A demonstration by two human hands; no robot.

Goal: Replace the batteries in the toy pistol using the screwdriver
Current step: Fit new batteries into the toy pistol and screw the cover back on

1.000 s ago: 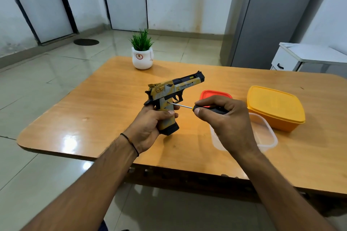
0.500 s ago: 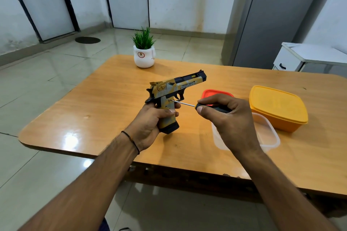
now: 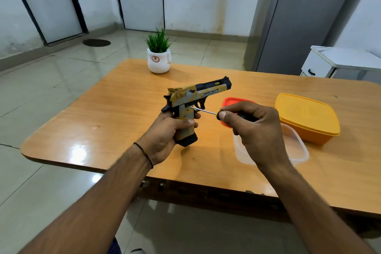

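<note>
"While you're on it, where's the toy pistol [image 3: 198,95]?"

"Upright above the table [image 3: 123,109], grip wrapped in my left hand [image 3: 165,136]. My right hand [image 3: 253,130] pinches the screwdriver [image 3: 203,110], tip at the grip's side."

"Is it seated?"

"Too small to make out. That hand hides most of the handle and part of the clear tub [image 3: 299,148]."

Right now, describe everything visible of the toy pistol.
The toy pistol looks like plastic, yellow and grey, with a black muzzle, trigger guard and magazine base, and lettering along its slide. It is held upright over the table, barrel pointing right and away. The left hand wraps its grip. The tip of the screwdriver, held by the right hand, meets the grip's upper side near the trigger.
</note>
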